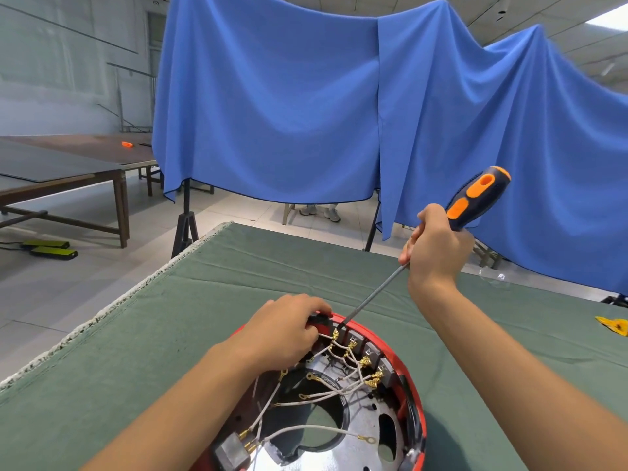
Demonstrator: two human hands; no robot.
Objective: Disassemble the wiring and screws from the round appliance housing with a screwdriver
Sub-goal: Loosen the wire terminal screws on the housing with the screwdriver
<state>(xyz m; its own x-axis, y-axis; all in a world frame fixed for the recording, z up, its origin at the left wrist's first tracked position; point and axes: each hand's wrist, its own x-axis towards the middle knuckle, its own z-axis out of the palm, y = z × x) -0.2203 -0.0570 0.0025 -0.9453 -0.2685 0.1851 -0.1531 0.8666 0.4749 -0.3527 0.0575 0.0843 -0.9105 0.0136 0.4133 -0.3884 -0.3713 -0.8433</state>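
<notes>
Left hand point(289, 329) grips housing point(413, 396) rim, right hand point(436, 248) holds screwdriver point(373, 295) on far terminal screw point(336, 333); turning comes next.

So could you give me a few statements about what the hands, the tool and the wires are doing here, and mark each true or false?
1. The right hand grips the screwdriver. True.
2. The screwdriver's tip points at a brass terminal on the red housing. True.
3. The left hand lies flat on the green cloth. False: it holds the housing's far rim.
4. All white wires are gone. False: several remain inside.
5. The screwdriver handle is green. False: orange and dark blue.
</notes>
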